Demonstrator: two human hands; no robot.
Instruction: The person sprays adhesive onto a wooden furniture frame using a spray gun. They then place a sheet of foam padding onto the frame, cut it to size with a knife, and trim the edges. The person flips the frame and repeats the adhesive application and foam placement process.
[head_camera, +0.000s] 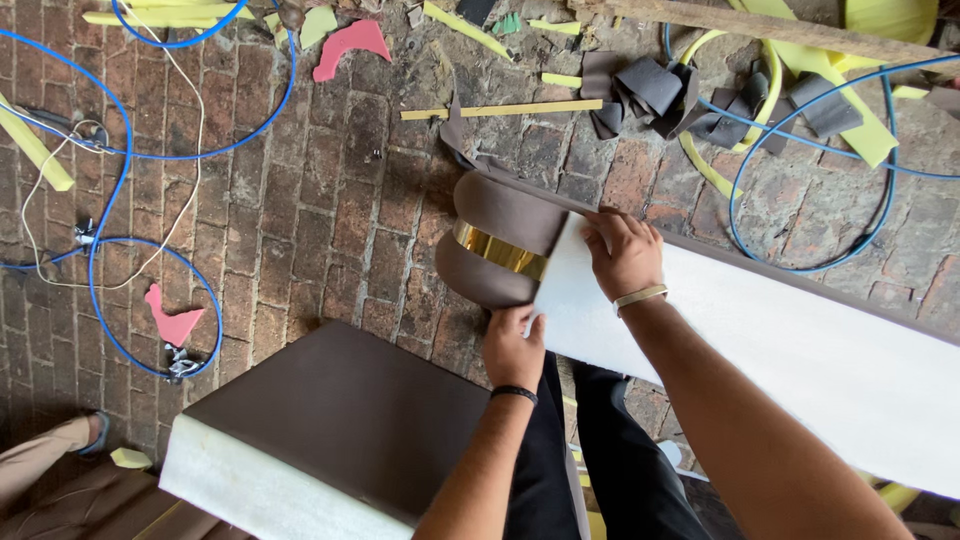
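Seen from above, a person's two bare hands work at the end of a long upholstered panel (780, 350) that runs from the middle of the view down to the right edge, its white padding facing up and its rounded end wrapped in brown leather-like covering (500, 215) with a shiny gold band (500, 252) set across it. The right hand (625, 255), a pale band at the wrist, lies flat on the white padding just where it meets the brown covering, fingers (605, 232) spread narrow and pressed down at the covering's edge. The left hand (512, 345), a dark band at the wrist, grips the near edge of the panel below the gold band, fingers curled over the brown covering and the padding's corner; what lies under the palm cannot be told. The panel is held over a worn brick floor (330, 220). A second cushion (330, 430), brown on top with a white padded side, sits at lower left, just beside the left forearm. Blue hose (110, 200) loops across the floor at left and again at upper right, with a thin white cord running alongside at left. Yellow foam strips (505, 108), grey fabric scraps (650, 90) and pink offcuts (350, 45) lie scattered along the top. Another person's foot in a sandal (90, 432) shows at lower left, well apart from the hands
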